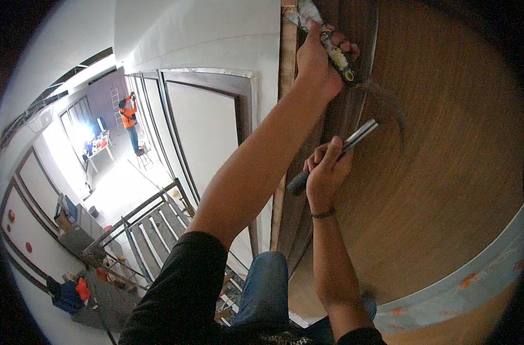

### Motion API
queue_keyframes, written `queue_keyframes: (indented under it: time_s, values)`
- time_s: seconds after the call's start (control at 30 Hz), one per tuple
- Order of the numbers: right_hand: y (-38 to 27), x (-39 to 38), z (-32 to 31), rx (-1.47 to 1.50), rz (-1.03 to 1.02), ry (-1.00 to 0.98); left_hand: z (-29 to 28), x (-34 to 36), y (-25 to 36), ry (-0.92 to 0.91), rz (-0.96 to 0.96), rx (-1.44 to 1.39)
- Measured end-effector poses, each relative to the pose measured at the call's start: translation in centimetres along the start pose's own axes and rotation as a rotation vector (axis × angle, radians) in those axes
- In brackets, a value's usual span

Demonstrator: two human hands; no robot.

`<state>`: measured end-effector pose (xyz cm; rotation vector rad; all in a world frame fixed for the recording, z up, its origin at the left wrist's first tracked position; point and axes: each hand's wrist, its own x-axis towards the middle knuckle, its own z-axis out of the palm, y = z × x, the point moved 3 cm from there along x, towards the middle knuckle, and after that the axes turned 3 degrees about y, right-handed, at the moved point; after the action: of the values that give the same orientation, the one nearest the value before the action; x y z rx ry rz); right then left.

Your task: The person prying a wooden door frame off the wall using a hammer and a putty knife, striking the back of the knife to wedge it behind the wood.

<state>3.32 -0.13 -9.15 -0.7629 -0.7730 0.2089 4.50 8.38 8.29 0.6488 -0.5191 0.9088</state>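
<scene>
My left hand (pixel 319 60), raised near the top, is closed round the worn, paint-smeared handle of a scraper (pixel 339 62). Its pale, broad blade points up and left against the light wood strip (pixel 287 52) beside a dark brown frame (pixel 331 123). Lower down, my right hand (pixel 329 172) grips a hammer (pixel 361 135) by its black handle, with a shiny metal shaft rising to the right. The hammer's head is smeared by motion, close to the butt of the scraper handle; I cannot tell whether they touch.
A brown wood-grain panel (pixel 452 126) fills the right side. Below left stands a metal scaffold with a slatted platform (pixel 153 236). Grey cabinets (pixel 81 238) line the far left. A person in an orange top (pixel 128 115) stands on a stool (pixel 143 159) in the distance, near a table (pixel 101 146).
</scene>
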Motion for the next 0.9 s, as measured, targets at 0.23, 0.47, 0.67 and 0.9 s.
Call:
queue_keyframes:
  time_s: [0.23, 0.47, 0.67, 0.9]
  values:
    - [1.4, -2.0, -1.2, 0.244, -0.064, 0.278, -0.2, -1.9, 1.1, -0.131, -0.169, 0.101]
    - [3.1, -2.6, 4.1, 0.460, -0.037, 0.334, -1.2, -1.8, 3.7, -0.195, -0.250, 0.666]
    - [3.2, 0.7, 6.8, 0.541, 0.003, 0.241, -0.2, -2.0, 3.8, -0.186, -0.297, 0.725]
    - [3.3, 0.8, 5.7, 0.460, 0.071, 0.187, -0.5, -2.3, 3.2, -0.135, -0.247, 0.682]
